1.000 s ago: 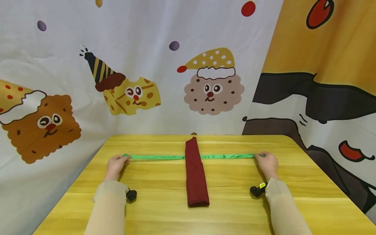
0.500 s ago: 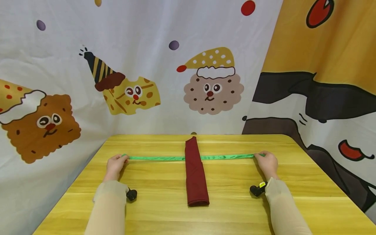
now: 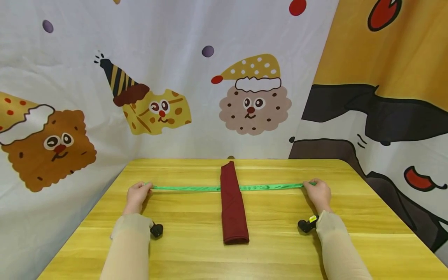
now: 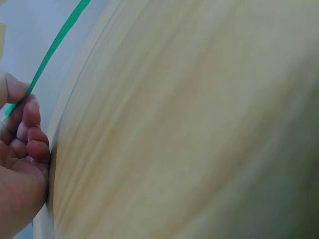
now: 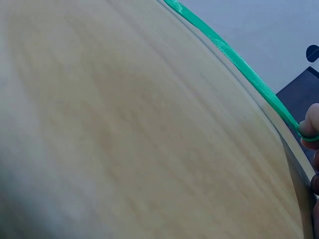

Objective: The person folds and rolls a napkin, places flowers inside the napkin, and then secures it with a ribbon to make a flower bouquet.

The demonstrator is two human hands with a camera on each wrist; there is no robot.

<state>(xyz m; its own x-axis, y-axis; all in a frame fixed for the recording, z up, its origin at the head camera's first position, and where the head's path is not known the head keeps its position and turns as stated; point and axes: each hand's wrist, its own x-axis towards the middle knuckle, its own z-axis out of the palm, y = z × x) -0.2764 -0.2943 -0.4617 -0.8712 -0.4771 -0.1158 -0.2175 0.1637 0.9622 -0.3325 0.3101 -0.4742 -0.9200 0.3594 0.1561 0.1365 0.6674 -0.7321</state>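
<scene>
A shiny green ribbon (image 3: 271, 187) stretches nearly straight from side to side across the table. My left hand (image 3: 137, 195) pinches its left end between thumb and forefinger; the left wrist view shows the ribbon (image 4: 59, 42) running up from that pinch. At the other end, my right hand (image 3: 319, 195) pinches the ribbon, and a short green tail pokes past the fingers. A dark red folded cloth (image 3: 233, 210), long and narrow, lies lengthwise in the middle. The ribbon's middle is hidden under the cloth. In the right wrist view the ribbon (image 5: 239, 62) slants down to the fingertips.
The wood-grain table (image 3: 185, 249) reaches back to a hanging white curtain (image 3: 175, 31) printed with cartoon snacks. Black wrist cameras (image 3: 156, 230) sit at both sleeve cuffs.
The left end of the ribbon and my left hand have shifted very slightly outward. The cloth and my right hand stay in place; the head view has tilted a little.
</scene>
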